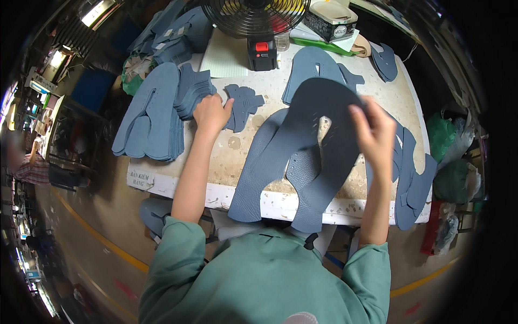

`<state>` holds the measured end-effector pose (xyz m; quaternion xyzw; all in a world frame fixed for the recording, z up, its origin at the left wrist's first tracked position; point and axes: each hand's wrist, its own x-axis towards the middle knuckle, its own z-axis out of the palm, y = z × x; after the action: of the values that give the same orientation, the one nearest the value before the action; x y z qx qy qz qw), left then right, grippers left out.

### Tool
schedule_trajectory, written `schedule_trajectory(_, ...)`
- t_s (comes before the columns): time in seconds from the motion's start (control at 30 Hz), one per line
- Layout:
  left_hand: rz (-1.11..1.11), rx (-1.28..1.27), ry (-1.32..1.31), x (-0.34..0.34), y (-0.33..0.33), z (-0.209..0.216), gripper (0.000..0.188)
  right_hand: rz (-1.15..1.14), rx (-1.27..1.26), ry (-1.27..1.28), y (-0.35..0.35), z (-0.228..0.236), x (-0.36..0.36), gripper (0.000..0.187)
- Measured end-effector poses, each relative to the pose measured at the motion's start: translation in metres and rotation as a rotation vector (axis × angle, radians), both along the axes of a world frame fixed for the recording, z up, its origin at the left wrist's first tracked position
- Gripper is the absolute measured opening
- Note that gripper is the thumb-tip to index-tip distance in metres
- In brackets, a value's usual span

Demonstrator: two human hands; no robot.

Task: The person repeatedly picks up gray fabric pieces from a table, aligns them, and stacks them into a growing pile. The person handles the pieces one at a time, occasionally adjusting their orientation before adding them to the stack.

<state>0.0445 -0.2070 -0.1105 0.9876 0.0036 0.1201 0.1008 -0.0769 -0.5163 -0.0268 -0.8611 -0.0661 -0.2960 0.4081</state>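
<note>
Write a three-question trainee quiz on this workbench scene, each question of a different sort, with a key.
1. True or false: the right hand lifts the large horseshoe-shaped blue leather piece by its top edge.
2. What does the left hand rest on? A. the black fan B. a stack of small blue leather pieces C. the green bag
3. Fill in: the lifted piece's two legs hang over the table's ____ edge.

Key: 1 true; 2 B; 3 near

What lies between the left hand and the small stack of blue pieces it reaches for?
Nothing visible. The left hand already rests at the edge of the small stack of blue leather pieces on the table, with no object between them.
</note>
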Motion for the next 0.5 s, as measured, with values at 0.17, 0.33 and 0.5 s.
schedule_trajectory(0.17,-0.160,-0.102,0.003,0.000,-0.008,-0.017,0.058,0.041,0.087,-0.182,-0.017,0.055,-0.041,0.027)
schedule_trajectory(0.33,-0.167,-0.259,0.108,0.008,-0.005,-0.022,0.068,0.239,0.140,-0.144,-0.025,0.079,-0.071,0.031)
schedule_trajectory(0.5,-0.183,-0.318,0.088,0.015,-0.002,-0.029,0.067,0.150,0.381,0.036,-0.031,0.073,-0.065,0.030)
